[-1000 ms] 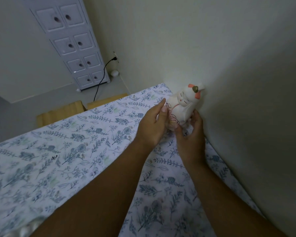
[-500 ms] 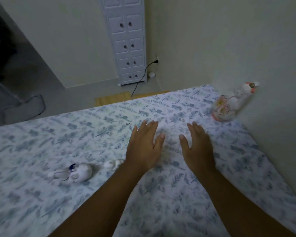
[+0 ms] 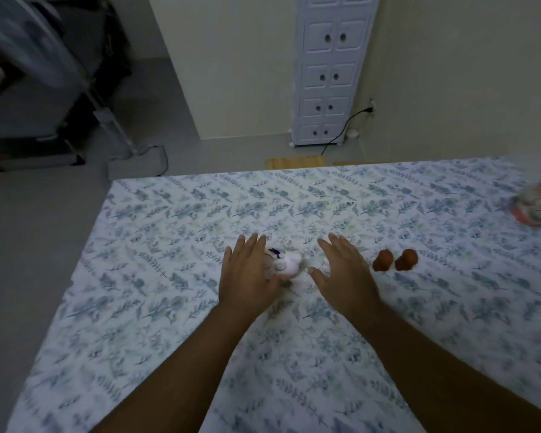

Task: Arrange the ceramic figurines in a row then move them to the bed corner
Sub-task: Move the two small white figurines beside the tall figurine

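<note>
Figurine [image 3: 289, 265], white and blurred, is flanked on the bed [image 3: 156, 232] by left hand [image 3: 250, 274] and right hand [image 3: 345, 273], fingers spread, nothing grasped.

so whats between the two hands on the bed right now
In the head view, a small white figurine with a dark purple mark lies between the left hand and the right hand, against the left hand's fingers. Motion blur hides whether it is gripped.

Figurines on bed [image 3: 138, 307]: two brown [image 3: 383, 259] [image 3: 406, 259], one white [image 3: 289, 264], one large at right edge [image 3: 537, 204]. Hands: two [image 3: 247, 273] [image 3: 345, 273].
</note>
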